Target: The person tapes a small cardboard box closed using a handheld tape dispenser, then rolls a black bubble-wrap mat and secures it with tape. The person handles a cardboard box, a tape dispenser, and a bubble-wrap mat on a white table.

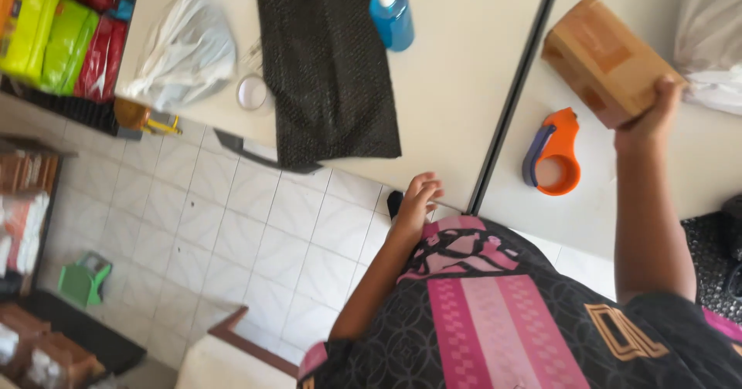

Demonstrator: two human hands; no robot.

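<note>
Right hand (653, 115) gripping cardboard box (607, 57) over table (464, 88)

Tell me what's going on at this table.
A person stands at a white table. The right hand grips a cardboard box at one end, tilted, over the tabletop. The left hand rests at the table's near edge, holding nothing. An orange tape dispenser lies just left of the box. Further left are a black sheet, a blue bottle and a white plastic bag.
</note>
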